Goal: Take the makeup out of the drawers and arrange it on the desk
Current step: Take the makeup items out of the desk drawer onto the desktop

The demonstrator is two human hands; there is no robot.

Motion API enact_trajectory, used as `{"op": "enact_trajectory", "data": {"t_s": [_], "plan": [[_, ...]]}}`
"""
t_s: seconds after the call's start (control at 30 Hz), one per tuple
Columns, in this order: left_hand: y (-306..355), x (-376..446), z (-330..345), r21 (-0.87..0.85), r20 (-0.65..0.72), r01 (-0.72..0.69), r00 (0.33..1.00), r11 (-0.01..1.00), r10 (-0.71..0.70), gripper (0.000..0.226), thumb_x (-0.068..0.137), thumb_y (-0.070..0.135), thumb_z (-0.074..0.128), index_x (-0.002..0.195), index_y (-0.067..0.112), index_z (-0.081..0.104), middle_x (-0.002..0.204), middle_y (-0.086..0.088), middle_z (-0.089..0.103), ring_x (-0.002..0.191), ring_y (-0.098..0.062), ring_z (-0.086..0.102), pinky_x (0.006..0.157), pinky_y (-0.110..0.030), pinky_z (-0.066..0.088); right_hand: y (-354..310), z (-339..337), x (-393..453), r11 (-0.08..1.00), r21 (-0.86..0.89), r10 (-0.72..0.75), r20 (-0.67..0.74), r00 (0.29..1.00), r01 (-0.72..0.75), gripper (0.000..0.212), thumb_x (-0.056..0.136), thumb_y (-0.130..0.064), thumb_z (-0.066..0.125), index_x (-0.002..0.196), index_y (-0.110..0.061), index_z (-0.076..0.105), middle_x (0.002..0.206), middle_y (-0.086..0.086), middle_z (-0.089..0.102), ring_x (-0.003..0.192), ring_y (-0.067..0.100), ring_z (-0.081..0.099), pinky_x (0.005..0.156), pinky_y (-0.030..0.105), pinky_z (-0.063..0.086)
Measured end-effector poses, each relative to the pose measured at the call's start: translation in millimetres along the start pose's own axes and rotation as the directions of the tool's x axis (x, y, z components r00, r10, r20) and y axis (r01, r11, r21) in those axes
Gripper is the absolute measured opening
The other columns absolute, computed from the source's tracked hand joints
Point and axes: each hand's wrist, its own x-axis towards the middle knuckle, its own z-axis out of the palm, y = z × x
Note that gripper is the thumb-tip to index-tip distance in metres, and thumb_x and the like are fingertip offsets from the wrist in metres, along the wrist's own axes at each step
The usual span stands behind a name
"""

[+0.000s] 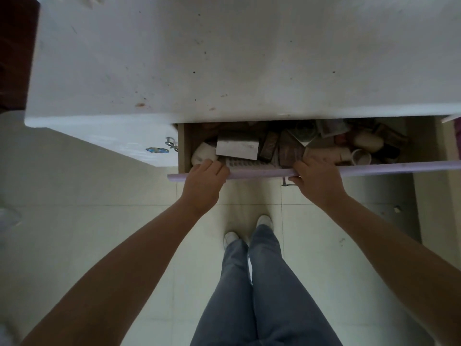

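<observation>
Lilac trim is running along the front edge of the open drawer (pixel 374 168), and both hands are curling over it, the left hand (pixel 204 181) near its left corner, the right hand (pixel 316 181) nearer the middle, each clamped on the front panel. The makeup (pixel 287 146) is lying heaped inside, below the near edge of the bare worktop (pixel 224 58). Tugging further is risking the crowded drawer sliding off its runners and tipping, spilling the jars onto the floor (pixel 99 221).

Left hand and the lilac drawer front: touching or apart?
Touching. The head view shows the left hand draped over the lilac drawer front, fingers curled over its top edge into the drawer.
</observation>
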Motion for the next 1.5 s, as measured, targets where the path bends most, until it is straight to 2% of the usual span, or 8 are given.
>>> {"op": "enact_trajectory", "data": {"t_s": [0.87, 0.93, 1.0, 1.1, 1.13, 1.23, 1.33, 1.5], "plan": [[11, -22, 28, -0.135, 0.195, -0.015, 0.980, 0.991, 0.041, 0.042, 0.027, 0.011, 0.091, 0.061, 0.012, 0.066, 0.059, -0.003, 0.063, 0.051, -0.016, 0.061, 0.043, -0.019, 0.046, -14, 28, -30, 0.997, -0.071, 0.008, 0.148, 0.989, 0.003, 0.040, 0.033, -0.011, 0.090, 0.058, -0.006, 0.060, 0.055, 0.009, 0.062, 0.046, 0.026, 0.060, 0.044, 0.025, 0.048], [8, -20, 25, -0.147, 0.232, 0.039, 0.973, 0.988, -0.004, 0.040, 0.032, 0.016, 0.092, 0.063, 0.013, 0.067, 0.061, -0.002, 0.064, 0.054, -0.016, 0.062, 0.046, -0.020, 0.048, -16, 22, -25, 0.997, -0.071, 0.028, 0.228, 0.973, -0.012, 0.037, 0.043, -0.018, 0.090, 0.063, -0.006, 0.061, 0.062, 0.009, 0.064, 0.054, 0.026, 0.062, 0.048, 0.026, 0.049], [3, -18, 23, -0.167, 0.265, 0.103, 0.962, 0.980, -0.056, 0.027, 0.063, 0.025, 0.082, 0.082, 0.012, 0.068, 0.082, -0.004, 0.067, 0.075, -0.018, 0.064, 0.063, -0.024, 0.051, -23, 15, -7, 0.996, -0.005, 0.083, 0.375, 0.923, -0.087, 0.032, 0.075, -0.035, 0.071, 0.086, -0.006, 0.063, 0.089, 0.011, 0.065, 0.083, 0.026, 0.062, 0.067, 0.030, 0.049], [-9, -4, 27, -0.190, 0.445, 0.419, 0.843, 0.888, -0.302, 0.032, 0.097, 0.027, 0.039, 0.122, 0.011, 0.050, 0.123, -0.009, 0.054, 0.114, -0.024, 0.049, 0.093, -0.031, 0.040, -36, 37, 32, 0.990, 0.130, -0.014, 0.492, 0.870, -0.058, 0.037, 0.092, -0.036, 0.043, 0.117, -0.013, 0.057, 0.121, 0.011, 0.056, 0.110, 0.028, 0.052, 0.089, 0.036, 0.044], [-13, 2, 30, -0.176, 0.468, 0.505, 0.798, 0.845, -0.379, 0.033, 0.097, 0.023, 0.039, 0.126, 0.009, 0.046, 0.128, -0.012, 0.049, 0.118, -0.027, 0.046, 0.096, -0.034, 0.039, -46, 45, 45, 0.989, 0.133, -0.110, 0.431, 0.896, 0.057, 0.037, 0.086, -0.033, 0.051, 0.117, -0.016, 0.058, 0.122, 0.012, 0.057, 0.111, 0.033, 0.053, 0.088, 0.042, 0.049], [-23, 18, 42, -0.108, 0.523, 0.652, 0.679, 0.750, -0.515, 0.040, 0.092, 0.009, 0.045, 0.131, 0.006, 0.038, 0.134, -0.017, 0.040, 0.122, -0.033, 0.044, 0.099, -0.038, 0.040, -62, 82, 77, 0.941, -0.063, -0.265, 0.479, 0.837, 0.334, 0.048, 0.056, -0.035, 0.080, 0.102, -0.026, 0.069, 0.114, 0.009, 0.066, 0.101, 0.034, 0.065, 0.069, 0.050, 0.056], [-25, 26, 58, -0.094, 0.587, 0.776, 0.549, 0.624, -0.594, 0.040, 0.093, 0.005, 0.043, 0.131, 0.004, 0.034, 0.133, -0.018, 0.038, 0.123, -0.032, 0.044, 0.099, -0.038, 0.041, -63, 93, 85, 0.896, -0.101, -0.331, 0.496, 0.802, 0.432, 0.050, 0.061, -0.038, 0.063, 0.110, -0.027, 0.064, 0.120, 0.006, 0.064, 0.102, 0.033, 0.065, 0.070, 0.050, 0.055], [-26, 33, 74, -0.109, 0.530, 0.825, 0.520, 0.554, -0.670, 0.048, 0.097, 0.012, 0.036, 0.140, 0.003, 0.019, 0.135, -0.022, 0.038, 0.124, -0.035, 0.043, 0.099, -0.039, 0.040, -49, 112, 79, 0.906, -0.094, -0.356, 0.356, 0.864, 0.412, 0.066, 0.066, -0.035, 0.069, 0.123, -0.019, 0.041, 0.132, 0.013, 0.051, 0.111, 0.042, 0.053, 0.075, 0.049, 0.054]]}}
